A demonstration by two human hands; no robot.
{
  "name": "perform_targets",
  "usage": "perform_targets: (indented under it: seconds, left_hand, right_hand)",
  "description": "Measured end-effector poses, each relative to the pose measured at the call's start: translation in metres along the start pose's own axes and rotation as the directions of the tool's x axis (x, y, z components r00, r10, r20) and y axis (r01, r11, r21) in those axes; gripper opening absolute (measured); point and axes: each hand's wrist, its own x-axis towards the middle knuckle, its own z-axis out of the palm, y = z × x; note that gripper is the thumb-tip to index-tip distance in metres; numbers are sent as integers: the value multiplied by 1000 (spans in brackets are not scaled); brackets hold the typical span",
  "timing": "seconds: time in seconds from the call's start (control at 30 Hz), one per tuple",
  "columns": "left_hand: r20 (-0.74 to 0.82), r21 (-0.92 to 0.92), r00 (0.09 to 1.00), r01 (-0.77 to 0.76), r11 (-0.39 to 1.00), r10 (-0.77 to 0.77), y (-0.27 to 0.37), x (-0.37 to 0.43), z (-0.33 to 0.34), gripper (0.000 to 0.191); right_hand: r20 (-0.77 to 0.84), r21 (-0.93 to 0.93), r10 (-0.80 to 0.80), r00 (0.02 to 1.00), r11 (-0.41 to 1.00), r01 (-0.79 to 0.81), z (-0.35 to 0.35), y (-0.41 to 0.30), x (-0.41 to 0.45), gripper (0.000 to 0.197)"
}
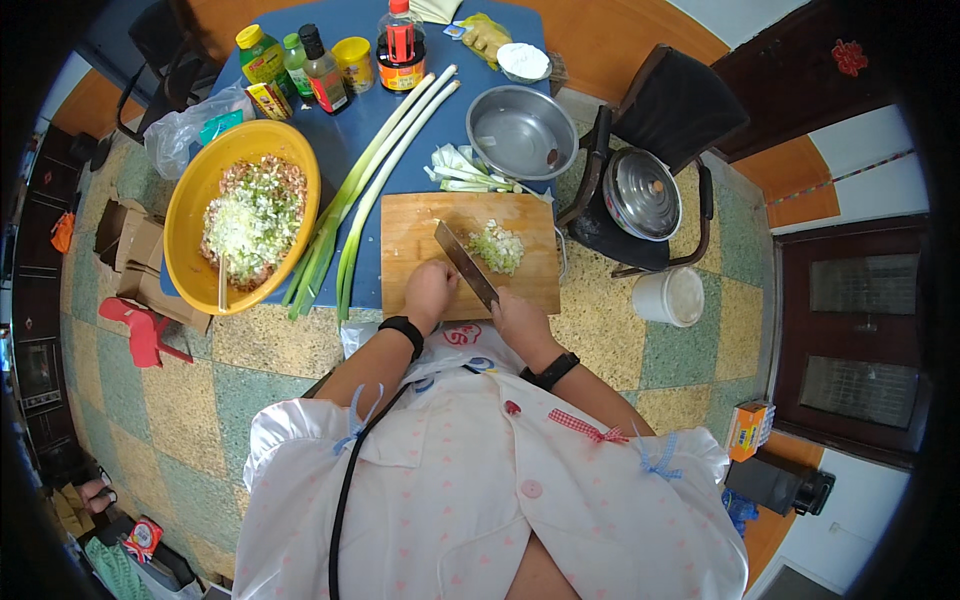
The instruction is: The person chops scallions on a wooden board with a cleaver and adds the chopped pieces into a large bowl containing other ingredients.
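Observation:
My right hand (pixel 520 319) grips the handle of a cleaver (pixel 466 264), whose broad blade slants up and left over a wooden cutting board (pixel 401 225). Chopped scallion (pixel 496 249) lies in a small heap just right of the blade. Left of the cleaver, my left hand (pixel 430 291) is curled into a fist at the board's near part; nothing shows in it. Whole scallions (pixel 375 169) lie lengthwise on the table left of the board. Farther left, a yellow basin (pixel 304 150) holds minced meat (pixel 281 176) topped with chopped scallion, with a light-coloured stick or utensil handle (pixel 223 283) at its near side.
A metal bowl (pixel 517 124) and scallion trimmings (pixel 465 169) sit beyond the board on the blue table (pixel 450 105). Sauce bottles (pixel 324 71) and a bowl of white powder (pixel 523 61) stand farther back. A chair (pixel 615 232) at right carries a lidded pot (pixel 643 191).

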Motion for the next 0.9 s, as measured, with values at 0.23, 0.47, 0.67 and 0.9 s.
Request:
perform_targets:
  seconds: [0.23, 0.47, 0.67, 0.9]
  left_hand:
    - [-47, 29, 999, -11, 1000, 13, 3, 2, 0, 21]
    - [33, -105, 999, 27, 994, -23, 2, 0, -7, 18]
    - [-42, -179, 997, 60, 982, -69, -17, -2, -22, 12]
    - [27, -12, 999, -33, 999, 33, -10, 0, -22, 13]
  right_hand:
    - [34, -82, 36, 999, 996, -33, 25, 8, 18, 20]
    - [-143, 185, 17, 990, 983, 10, 31, 27, 26, 26]
    - [-14, -15, -17, 1000, 1000, 17, 6, -2, 10, 22]
    - [0, -102, -2, 1000, 995, 2, 17, -2, 14, 18]
